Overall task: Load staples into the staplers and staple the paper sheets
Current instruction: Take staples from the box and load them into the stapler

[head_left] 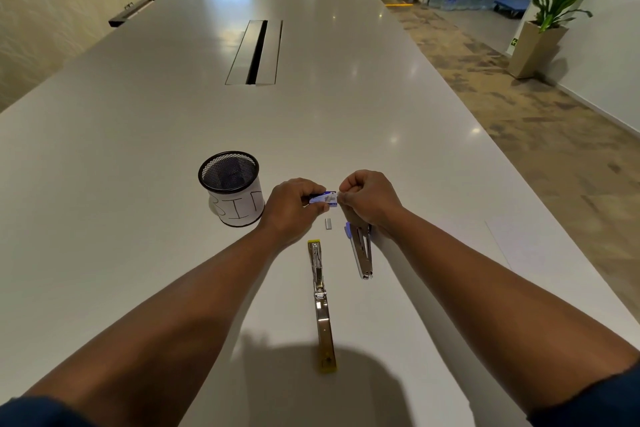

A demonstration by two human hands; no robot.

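Nearest us lies the yellow-tipped stapler (320,305), opened out flat on the white table (138,149), its long axis running straight away from us; just beyond and to its right the blue-tipped stapler (362,250) lies on a slight slant, its far end tucked under our right wrist. Between their far ends sits a short loose strip of staples (328,223) — apart from both. Above it, our left hand (294,204) pinches a small blue staple box (323,199), held sideways with its open end toward our right hand (367,199), whose closed fingertips meet that end and seem to pinch something pale there; we cannot tell for sure that it is a strip being drawn out. If it is, the coming move turns on this: the blue-tipped stapler lies directly beneath the right hand, nearer than the yellow one, so the strip would come down and toward us, turned to match the channel's length. To the left stands a black mesh cup (230,185) wrapped in paper hand-lettered "BIN". No paper sheets show clearly.
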